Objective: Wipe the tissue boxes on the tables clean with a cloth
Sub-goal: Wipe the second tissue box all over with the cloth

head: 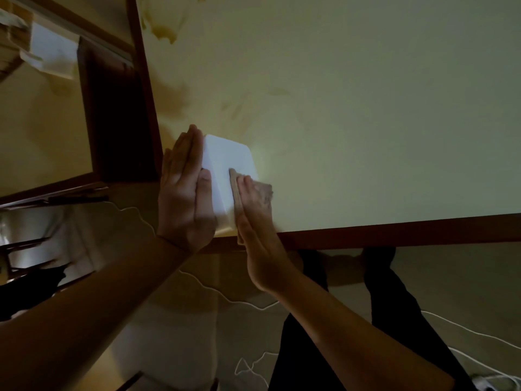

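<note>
One tissue box [228,165] — two hands: left hand [183,193] steadies, right hand [253,218] presses one cloth [265,190].

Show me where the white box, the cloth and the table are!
box [225,162]: head view, on its white top face.
cloth [234,190]: head view, on the tan strip beside the fingers.
table [366,122]: head view, on its bare pale top.

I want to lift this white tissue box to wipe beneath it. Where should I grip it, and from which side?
Probably grip its two opposite flat side walls, coming from the near table edge. The tissue box is a smooth cube with no handle. The left hand already lies flat on the left wall; the right hand presses the cloth on the right one.
</note>
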`<state>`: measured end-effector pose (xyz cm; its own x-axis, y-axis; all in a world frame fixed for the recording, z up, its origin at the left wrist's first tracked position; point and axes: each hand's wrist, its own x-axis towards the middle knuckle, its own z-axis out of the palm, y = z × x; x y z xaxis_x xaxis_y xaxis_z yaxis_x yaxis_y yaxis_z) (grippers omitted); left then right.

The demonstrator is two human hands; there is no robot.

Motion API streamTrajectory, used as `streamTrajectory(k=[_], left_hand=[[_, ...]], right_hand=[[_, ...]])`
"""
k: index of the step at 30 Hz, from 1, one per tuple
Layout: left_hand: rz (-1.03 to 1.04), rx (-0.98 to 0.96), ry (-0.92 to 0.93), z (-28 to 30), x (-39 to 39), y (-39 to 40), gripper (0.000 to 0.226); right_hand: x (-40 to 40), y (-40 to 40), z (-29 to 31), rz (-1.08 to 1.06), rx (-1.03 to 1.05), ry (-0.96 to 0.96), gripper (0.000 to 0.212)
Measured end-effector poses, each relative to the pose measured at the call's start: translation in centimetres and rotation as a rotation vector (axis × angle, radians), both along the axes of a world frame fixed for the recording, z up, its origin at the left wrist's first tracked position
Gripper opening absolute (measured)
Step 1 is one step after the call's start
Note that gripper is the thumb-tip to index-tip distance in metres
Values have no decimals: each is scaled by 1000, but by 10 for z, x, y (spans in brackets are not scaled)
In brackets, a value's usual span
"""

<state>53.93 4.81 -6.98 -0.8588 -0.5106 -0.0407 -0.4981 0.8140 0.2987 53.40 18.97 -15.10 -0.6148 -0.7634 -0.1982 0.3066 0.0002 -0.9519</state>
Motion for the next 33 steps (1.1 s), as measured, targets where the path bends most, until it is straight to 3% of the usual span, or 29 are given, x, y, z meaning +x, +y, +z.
streamTrajectory(k=[13, 18, 21, 26, 33], left_hand=[[-42, -40, 12, -3, 0, -5, 58], [15, 15, 56, 0, -1, 4, 59], [18, 20, 77, -2, 0, 3, 57], [-36, -7, 77, -8, 4, -4, 56], [-5, -39, 63, -7, 3, -5, 57]], right_hand=[[-61, -57, 1, 40, -43, 189, 57], [-53, -48, -22, 59, 53, 95, 58], [-26, -31, -22, 47, 106, 171, 61], [-13, -16, 2, 22, 33, -30, 57], [-36, -37, 1, 76, -18, 138, 58]])
